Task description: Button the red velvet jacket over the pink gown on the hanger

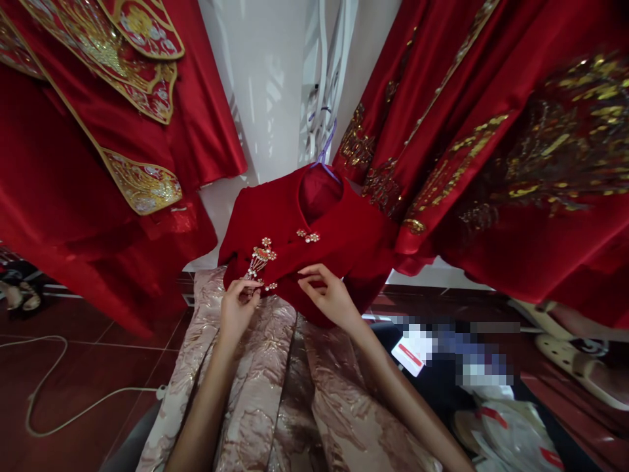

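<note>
In the head view a red velvet top lies across my lap, its neck on a purple hanger. Pearl and gold bead ornaments decorate its front: a flower piece by the collar and a tasselled, fan-like brooch at the left. My left hand pinches the velvet just below the brooch, fingers curled next to small beads. Above the cloth to the right, my right hand has thumb and forefinger drawn close together. Anything between those fingertips is too small to make out.
Pink brocade fabric covers my lap under the top. Red sequinned gowns hang at left and right. A white cable runs over the tiled floor. A phone and plastic-wrapped packets lie at right, near a beige clog.
</note>
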`<state>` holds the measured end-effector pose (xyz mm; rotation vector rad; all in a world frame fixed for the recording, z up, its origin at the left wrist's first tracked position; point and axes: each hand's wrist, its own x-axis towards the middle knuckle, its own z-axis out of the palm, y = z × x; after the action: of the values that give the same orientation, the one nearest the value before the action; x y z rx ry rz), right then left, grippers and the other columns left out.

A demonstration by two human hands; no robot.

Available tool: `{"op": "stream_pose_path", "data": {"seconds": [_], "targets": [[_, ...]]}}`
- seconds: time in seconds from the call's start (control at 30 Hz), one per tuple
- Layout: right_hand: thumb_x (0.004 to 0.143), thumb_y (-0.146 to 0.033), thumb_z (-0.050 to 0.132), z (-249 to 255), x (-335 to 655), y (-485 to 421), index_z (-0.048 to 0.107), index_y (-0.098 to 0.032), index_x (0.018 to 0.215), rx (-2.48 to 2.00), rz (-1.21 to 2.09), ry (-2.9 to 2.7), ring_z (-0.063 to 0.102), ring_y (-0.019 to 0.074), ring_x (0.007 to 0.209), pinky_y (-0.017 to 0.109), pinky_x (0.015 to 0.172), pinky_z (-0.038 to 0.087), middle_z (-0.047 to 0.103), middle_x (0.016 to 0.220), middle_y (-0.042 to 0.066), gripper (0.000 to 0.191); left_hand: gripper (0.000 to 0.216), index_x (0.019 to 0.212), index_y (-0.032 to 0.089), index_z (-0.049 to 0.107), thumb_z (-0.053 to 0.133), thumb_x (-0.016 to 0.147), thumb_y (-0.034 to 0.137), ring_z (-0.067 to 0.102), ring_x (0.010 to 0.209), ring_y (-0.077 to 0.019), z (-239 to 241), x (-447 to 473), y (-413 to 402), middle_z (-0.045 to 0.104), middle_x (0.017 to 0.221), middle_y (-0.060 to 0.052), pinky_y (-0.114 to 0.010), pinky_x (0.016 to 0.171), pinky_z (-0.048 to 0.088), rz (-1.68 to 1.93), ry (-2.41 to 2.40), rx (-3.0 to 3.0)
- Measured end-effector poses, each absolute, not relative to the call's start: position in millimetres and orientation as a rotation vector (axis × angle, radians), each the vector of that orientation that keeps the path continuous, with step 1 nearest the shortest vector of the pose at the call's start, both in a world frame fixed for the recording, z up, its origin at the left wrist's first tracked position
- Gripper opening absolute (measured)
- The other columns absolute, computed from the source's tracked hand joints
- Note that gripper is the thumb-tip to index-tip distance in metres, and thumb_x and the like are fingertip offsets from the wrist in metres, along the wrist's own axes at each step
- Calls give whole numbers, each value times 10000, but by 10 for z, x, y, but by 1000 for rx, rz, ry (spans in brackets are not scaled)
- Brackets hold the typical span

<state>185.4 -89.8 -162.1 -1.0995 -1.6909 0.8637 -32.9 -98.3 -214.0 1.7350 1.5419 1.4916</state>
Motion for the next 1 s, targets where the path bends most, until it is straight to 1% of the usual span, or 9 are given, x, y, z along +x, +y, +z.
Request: {"op": "stream_pose_path", "data": {"seconds": [0.07, 0.13, 0.2, 0.3, 0.43, 0.53, 0.67, 0.83, 1.0], "targets": [[817, -313, 575, -1669, 1825, -848, 551, -201, 967, -1086, 894, -1646, 650, 156, 903, 266, 719, 554, 661, 990, 62, 189, 164, 940, 217, 636, 550, 801, 217, 592, 864, -180, -2132, -269, -1020, 619, 936, -48, -313, 795, 472, 1443, 1627, 1879], [824, -299, 572, -1776, 1772, -807, 545, -195, 1015, -1054, 965, -1655, 650, 148, 912, 311, 832, 533, 671, 951, 56, 220, 166, 960, 218, 621, 547, 811, 227, 579, 919, -207, -2122, -208, -1052, 625, 959, -56, -347, 843, 453, 1430, 1747, 1964], [821, -299, 586, -1914, 1711, -782, 533, -193, 1072, -1020, 1017, -1683, 631, 151, 977, 339, 900, 505, 656, 1020, 66, 277, 154, 954, 215, 609, 558, 811, 241, 571, 944, -225, -2108, -164, -1074, 632, 972, -59, -366, 866, 439, 1415, 1812, 2024], [806, -312, 616, -2106, 1619, -769, 522, -199, 1114, -964, 1040, -1713, 576, 166, 1092, 355, 954, 474, 592, 1169, 83, 342, 146, 949, 217, 605, 562, 815, 255, 571, 942, -229, -2096, -146, -1083, 634, 976, -54, -368, 861, 437, 1353, 1809, 2106], [806, -343, 624, -2230, 1531, -776, 508, -211, 1142, -891, 1094, -1699, 551, 169, 1134, 367, 1031, 412, 574, 1195, 74, 379, 129, 932, 212, 605, 549, 834, 274, 571, 933, -222, -2134, -172, -1058, 632, 958, -54, -362, 853, 437, 1335, 1826, 2118], [805, -366, 625, -2236, 1504, -788, 510, -217, 1141, -859, 1140, -1679, 546, 172, 1146, 365, 1050, 398, 575, 1197, 69, 385, 115, 911, 209, 603, 553, 838, 283, 574, 919, -217, -2177, -188, -1033, 634, 932, -52, -358, 848, 438, 1358, 1829, 2102], [795, -369, 639, -2212, 1505, -793, 527, -209, 1117, -850, 1172, -1659, 565, 180, 1115, 378, 1038, 417, 590, 1172, 74, 376, 121, 895, 203, 600, 575, 830, 301, 585, 897, -198, -2194, -193, -1019, 640, 913, -44, -338, 838, 446, 1408, 1749, 2065], [787, -373, 648, -2173, 1524, -783, 544, -188, 1099, -836, 1237, -1640, 588, 184, 1078, 391, 1019, 437, 614, 1130, 87, 377, 165, 864, 194, 620, 607, 809, 349, 612, 825, -168, -2198, -194, -1013, 656, 868, -33, -294, 780, 467, 1475, 1639, 1914], [770, -407, 657, -2137, 1520, -793, 560, -192, 1089, -848, 1266, -1624, 611, 185, 1034, 395, 998, 450, 641, 1072, 79, 397, 192, 855, 179, 627, 627, 791, 360, 618, 756, -142, -2207, -176, -1020, 663, 809, -20, -261, 733, 476, 1517, 1564, 1733]]}}
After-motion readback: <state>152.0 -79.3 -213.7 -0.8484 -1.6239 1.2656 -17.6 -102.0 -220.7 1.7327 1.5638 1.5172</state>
